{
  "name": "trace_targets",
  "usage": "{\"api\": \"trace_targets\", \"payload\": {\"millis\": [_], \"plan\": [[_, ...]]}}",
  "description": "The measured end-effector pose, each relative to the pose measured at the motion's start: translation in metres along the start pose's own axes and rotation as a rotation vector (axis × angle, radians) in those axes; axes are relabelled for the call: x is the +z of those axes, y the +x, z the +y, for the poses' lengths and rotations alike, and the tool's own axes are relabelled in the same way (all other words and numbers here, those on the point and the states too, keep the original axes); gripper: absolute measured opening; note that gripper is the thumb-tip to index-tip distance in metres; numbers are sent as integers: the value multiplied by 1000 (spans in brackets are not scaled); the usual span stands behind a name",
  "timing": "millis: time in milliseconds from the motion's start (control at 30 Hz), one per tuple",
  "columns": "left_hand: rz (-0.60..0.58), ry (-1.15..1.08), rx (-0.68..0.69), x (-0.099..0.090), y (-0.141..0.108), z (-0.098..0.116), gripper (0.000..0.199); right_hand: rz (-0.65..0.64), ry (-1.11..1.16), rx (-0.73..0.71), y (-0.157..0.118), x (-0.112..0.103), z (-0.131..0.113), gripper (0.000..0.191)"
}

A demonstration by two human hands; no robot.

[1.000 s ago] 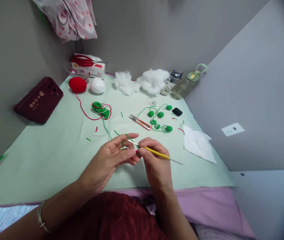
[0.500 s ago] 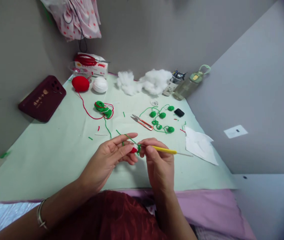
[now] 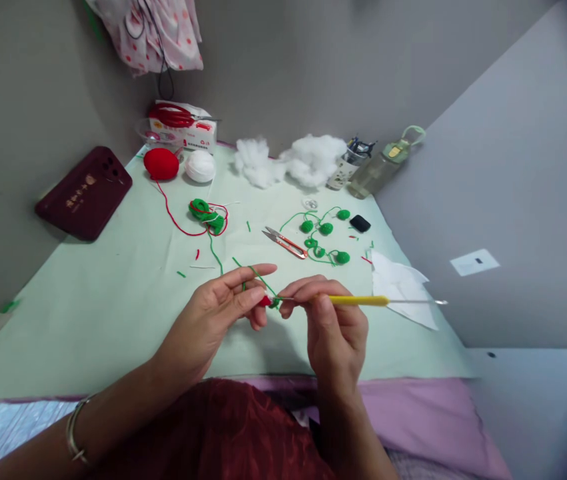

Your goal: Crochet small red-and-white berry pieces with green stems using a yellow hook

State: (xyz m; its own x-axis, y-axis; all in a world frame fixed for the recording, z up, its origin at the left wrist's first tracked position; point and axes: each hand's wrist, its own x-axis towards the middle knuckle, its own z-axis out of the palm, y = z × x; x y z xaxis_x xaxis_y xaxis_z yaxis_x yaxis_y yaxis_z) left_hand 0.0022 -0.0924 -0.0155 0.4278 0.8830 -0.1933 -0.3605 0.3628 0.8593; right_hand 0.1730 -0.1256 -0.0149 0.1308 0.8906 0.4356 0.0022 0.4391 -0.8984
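Between thumb and fingers, my left hand (image 3: 223, 303) pinches a small crochet piece (image 3: 266, 301) in red, white and green; the fingers cover much of it. Green yarn (image 3: 258, 275) runs over the left index finger down to the piece. My right hand (image 3: 336, 327) is closed round a yellow-handled crochet hook (image 3: 360, 301). Its left tip meets the green edge of the piece, and a second metal end sticks out to the right. A green yarn bundle (image 3: 206, 215) wound with red and white strands lies beyond the left hand.
Orange thread snips (image 3: 286, 244) lie beyond the hands, beside several small green crochet pieces (image 3: 326, 229). Red (image 3: 161, 164) and white yarn balls (image 3: 200, 166) sit at the back left, white stuffing (image 3: 313, 160) at the back. A bottle (image 3: 380, 167) and white paper (image 3: 403, 287) are on the right.
My right hand has moved right with the crochet hook, which now lies more level and reaches further right. The left hand stays nearly in place, still pinching the crochet piece.
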Motion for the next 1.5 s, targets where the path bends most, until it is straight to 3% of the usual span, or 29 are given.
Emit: {"api": "trace_targets", "payload": {"millis": [200,333,467,533,600,700,800,900,1000,1067,1167,1267,1367,1500], "plan": [[29,61,98,1,1,-6,30,-109,-545,-364,-9,-1,-8,22],[39,-68,89,6,2,-9,35,-48,-814,-586,-17,6,7,30],[4,-213,-30,8,2,-6,43,20,-888,-651,-20,9,19,43],[-26,-273,-136,6,2,-4,42,43,-791,-599,-19,8,18,38],[-30,-304,-178,3,4,-1,39,72,-601,-453,-16,7,13,28],[-7,-273,-122,1,4,2,32,125,-222,-189,-8,7,6,23],[-18,-226,-49,4,2,2,32,103,20,-61,-2,9,5,22],[-33,-180,-3,8,0,-1,36,94,-66,-83,-2,12,8,18],[23,-136,39,10,0,-5,40,76,-229,-143,-7,14,11,22],[53,-131,42,9,1,-6,45,56,-420,-260,-10,14,12,28],[6,-183,-69,5,3,-5,46,51,-612,-432,-11,11,13,33],[-18,-241,-152,2,5,-1,37,105,-392,-253,-5,6,8,23],[13,-239,-105,2,6,1,32,124,-137,-98,1,5,5,19],[-10,-169,-42,7,4,-1,30,66,-102,-37,3,8,8,14]]}}
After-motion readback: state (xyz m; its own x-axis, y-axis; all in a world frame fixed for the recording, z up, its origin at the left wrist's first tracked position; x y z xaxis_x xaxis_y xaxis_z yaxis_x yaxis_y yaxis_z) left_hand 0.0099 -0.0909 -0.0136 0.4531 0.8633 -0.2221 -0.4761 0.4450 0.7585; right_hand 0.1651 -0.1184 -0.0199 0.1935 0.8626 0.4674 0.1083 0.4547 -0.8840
